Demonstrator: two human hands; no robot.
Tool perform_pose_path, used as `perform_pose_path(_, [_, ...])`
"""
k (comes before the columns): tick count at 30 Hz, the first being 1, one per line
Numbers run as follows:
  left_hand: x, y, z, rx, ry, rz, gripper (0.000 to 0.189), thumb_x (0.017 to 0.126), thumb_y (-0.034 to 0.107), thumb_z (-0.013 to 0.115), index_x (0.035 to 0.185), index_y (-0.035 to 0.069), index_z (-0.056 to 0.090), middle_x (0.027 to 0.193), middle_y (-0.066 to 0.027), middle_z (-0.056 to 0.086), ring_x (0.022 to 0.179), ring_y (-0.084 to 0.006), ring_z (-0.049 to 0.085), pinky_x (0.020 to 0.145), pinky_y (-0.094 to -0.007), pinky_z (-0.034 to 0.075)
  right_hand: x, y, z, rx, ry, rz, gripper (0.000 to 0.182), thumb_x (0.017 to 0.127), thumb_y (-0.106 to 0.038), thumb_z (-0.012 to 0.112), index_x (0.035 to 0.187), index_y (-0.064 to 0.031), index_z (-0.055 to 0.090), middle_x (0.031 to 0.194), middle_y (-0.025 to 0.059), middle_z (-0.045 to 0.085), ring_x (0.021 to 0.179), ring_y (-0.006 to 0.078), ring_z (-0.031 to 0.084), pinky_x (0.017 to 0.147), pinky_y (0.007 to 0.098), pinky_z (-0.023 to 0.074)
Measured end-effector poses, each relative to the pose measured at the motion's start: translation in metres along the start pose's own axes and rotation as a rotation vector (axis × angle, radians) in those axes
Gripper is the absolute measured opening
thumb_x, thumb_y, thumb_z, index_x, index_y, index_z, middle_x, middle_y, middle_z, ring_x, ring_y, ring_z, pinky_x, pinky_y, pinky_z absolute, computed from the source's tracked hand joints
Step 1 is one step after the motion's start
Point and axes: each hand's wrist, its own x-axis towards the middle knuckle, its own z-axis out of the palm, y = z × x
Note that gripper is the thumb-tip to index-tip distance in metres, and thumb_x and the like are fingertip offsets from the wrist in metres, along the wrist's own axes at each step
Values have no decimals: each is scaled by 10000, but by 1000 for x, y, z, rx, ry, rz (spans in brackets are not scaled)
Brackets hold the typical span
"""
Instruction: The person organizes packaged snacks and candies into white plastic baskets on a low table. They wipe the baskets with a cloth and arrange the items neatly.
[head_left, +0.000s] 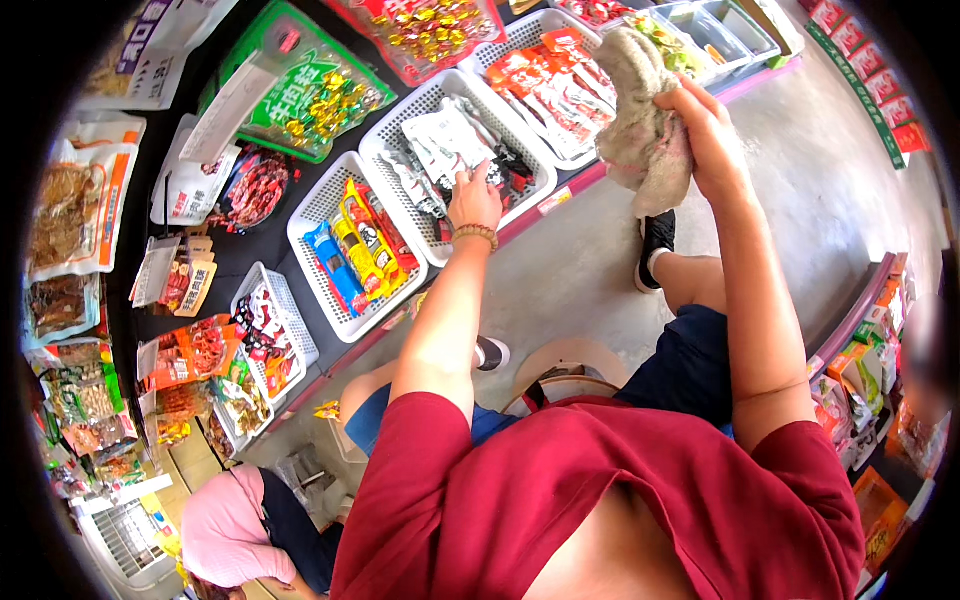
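Observation:
My left hand (476, 199), with a beaded bracelet at the wrist, reaches into a white perforated basket (386, 150). Its fingertips rest on silver and white snack packets (450, 139); whether they grip one cannot be told. Raised over the aisle, my right hand (697, 127) holds a crumpled, stained grey cloth (645, 112). Nearer me along the shelf, a second white basket (352, 330) holds blue, yellow and red wrapped packets (367, 247). Beyond the middle basket, another basket (574, 161) holds orange and white packets (551, 90).
Bagged snacks and a green package (300, 90) stand along the dark shelf (259, 244). A smaller basket (292, 315) sits at its lower left. Below, a person in a pink top (225, 525) bends down. Another stocked shelf (847, 315) edges the right side. A round stool (574, 360) is beneath me.

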Motion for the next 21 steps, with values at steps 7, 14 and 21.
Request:
perform_pose_path(7, [-24, 93, 35, -1388, -891, -556, 595, 864, 361, 586, 1305, 24, 371, 1078, -196, 562, 809, -258, 607, 727, -403, 544, 0, -6, -52, 271, 205, 112, 236, 787, -177, 576, 928, 11, 597, 846, 54, 583, 741, 134, 552, 667, 287, 464])
perform_pose_path(14, [8, 127, 112, -2037, -404, -843, 902, 810, 429, 646, 1425, 107, 70, 1365, -297, 259, 1049, -415, 521, 883, -451, 493, -4, 2, -78, 189, 129, 29, 146, 797, -158, 536, 871, -48, 597, 793, 21, 556, 704, 104, 516, 636, 256, 447])
perform_pose_path(21, [35, 148, 127, -2333, -113, -650, 510, 833, 81, 509, 1296, -26, 325, 1258, -233, 448, 1081, -368, 531, 903, -454, 492, -5, -5, -98, 221, 180, 65, 141, 811, -136, 514, 874, -26, 578, 798, 19, 562, 707, 92, 512, 657, 248, 444])
